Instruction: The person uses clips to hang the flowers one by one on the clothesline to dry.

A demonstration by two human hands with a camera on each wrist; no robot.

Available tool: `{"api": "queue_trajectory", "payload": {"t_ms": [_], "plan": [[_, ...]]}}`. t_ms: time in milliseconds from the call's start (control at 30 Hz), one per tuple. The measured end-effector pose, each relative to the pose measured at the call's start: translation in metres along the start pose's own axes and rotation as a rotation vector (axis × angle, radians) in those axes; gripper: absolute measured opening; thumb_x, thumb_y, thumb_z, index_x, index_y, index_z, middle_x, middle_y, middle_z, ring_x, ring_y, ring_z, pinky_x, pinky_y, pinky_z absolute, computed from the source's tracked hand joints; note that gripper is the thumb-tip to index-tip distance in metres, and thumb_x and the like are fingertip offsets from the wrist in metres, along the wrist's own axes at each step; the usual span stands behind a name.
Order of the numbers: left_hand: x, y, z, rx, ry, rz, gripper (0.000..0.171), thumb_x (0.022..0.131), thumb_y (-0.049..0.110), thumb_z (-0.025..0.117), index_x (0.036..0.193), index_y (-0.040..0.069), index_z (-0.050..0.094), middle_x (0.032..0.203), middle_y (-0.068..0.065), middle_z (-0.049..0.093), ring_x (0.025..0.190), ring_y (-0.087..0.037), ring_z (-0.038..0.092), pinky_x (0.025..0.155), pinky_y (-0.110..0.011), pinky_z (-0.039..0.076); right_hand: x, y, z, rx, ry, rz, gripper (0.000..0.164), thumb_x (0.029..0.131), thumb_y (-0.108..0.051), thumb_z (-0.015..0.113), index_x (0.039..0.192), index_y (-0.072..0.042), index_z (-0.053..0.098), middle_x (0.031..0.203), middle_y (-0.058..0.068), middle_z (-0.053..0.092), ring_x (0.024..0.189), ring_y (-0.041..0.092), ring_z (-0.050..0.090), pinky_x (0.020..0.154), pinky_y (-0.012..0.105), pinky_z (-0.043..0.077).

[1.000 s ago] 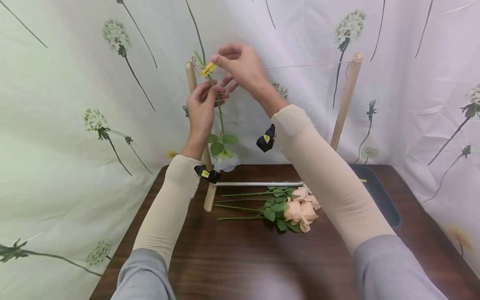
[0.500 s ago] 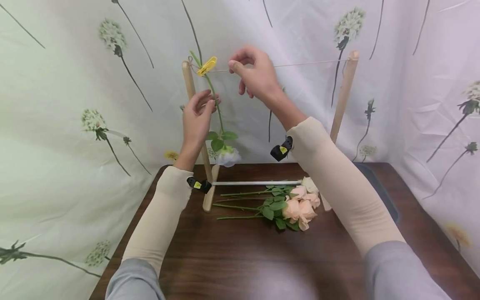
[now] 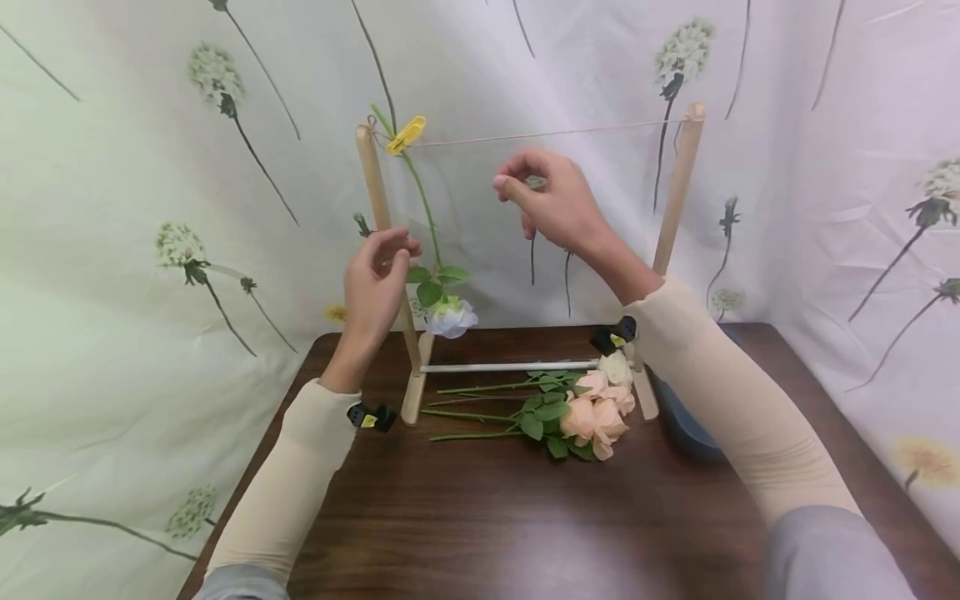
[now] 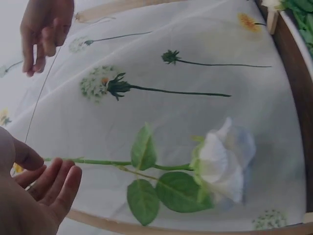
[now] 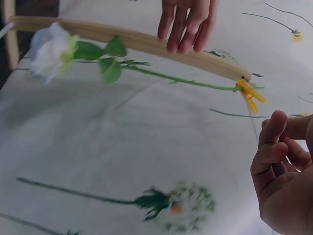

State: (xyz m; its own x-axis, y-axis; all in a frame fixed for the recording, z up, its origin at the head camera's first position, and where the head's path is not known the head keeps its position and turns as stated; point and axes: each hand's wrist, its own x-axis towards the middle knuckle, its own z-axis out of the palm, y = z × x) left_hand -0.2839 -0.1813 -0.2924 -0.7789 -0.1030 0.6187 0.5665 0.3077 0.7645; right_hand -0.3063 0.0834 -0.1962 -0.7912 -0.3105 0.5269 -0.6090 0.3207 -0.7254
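A white rose (image 3: 452, 318) hangs head down, its stem clipped to the string (image 3: 517, 137) by a yellow clothespin (image 3: 407, 136) near the left post. My left hand (image 3: 378, 275) is beside the stem, fingers loosely bent and holding nothing. In the left wrist view the rose (image 4: 222, 164) and its leaves lie beyond those fingertips. My right hand (image 3: 551, 196) floats below the string, right of the rose, fingers loosely curled around nothing. From the right wrist view, the clothespin (image 5: 250, 95) grips the stem, apart from my right fingers (image 5: 271, 152).
The wooden frame has a left post (image 3: 375, 179), a right post (image 3: 678, 183) and a white crossbar (image 3: 517, 367). Peach roses (image 3: 596, 421) and a white rose (image 3: 615, 367) lie on the dark table (image 3: 480, 517). A blue-grey tray (image 3: 686, 429) is partly behind my right arm.
My right hand has let go of the clothespin and moved right and down. My left hand has left the stem and dropped lower. The rose stays hanging from the string.
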Motion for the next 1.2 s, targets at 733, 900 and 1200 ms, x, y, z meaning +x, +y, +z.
{"api": "queue_trajectory", "payload": {"t_ms": [733, 900, 1200], "plan": [[-0.069, -0.049, -0.009, 0.050, -0.186, -0.141, 0.022, 0.109, 0.008, 0.058, 0.118, -0.008, 0.070, 0.102, -0.024, 0.074, 0.085, -0.019, 0.071, 0.073, -0.018, 0.059, -0.085, 0.078, -0.063, -0.118, -0.001, 0.169, 0.026, 0.108, -0.029, 0.066, 0.115, -0.005, 0.073, 0.106, 0.014, 0.073, 0.050, 0.027, 0.057, 0.046, 0.029, 0.041], [-0.081, -0.064, -0.006, 0.076, -0.229, -0.190, 0.022, 0.111, 0.012, 0.058, 0.118, -0.003, 0.071, 0.104, -0.023, 0.074, 0.090, -0.027, 0.072, 0.074, -0.017, 0.057, -0.102, 0.095, -0.078, -0.156, -0.019, 0.213, 0.024, 0.107, -0.027, 0.067, 0.115, -0.004, 0.073, 0.099, 0.008, 0.073, 0.051, 0.030, 0.056, 0.047, 0.029, 0.043], [-0.097, -0.082, 0.004, 0.068, -0.297, -0.219, 0.016, 0.109, 0.011, 0.060, 0.113, 0.003, 0.074, 0.101, -0.020, 0.074, 0.090, -0.025, 0.073, 0.073, -0.019, 0.059, -0.123, 0.131, -0.105, -0.253, -0.133, 0.278, 0.025, 0.109, -0.023, 0.064, 0.116, 0.000, 0.070, 0.100, 0.020, 0.069, 0.053, 0.022, 0.058, 0.049, 0.030, 0.049]]}}
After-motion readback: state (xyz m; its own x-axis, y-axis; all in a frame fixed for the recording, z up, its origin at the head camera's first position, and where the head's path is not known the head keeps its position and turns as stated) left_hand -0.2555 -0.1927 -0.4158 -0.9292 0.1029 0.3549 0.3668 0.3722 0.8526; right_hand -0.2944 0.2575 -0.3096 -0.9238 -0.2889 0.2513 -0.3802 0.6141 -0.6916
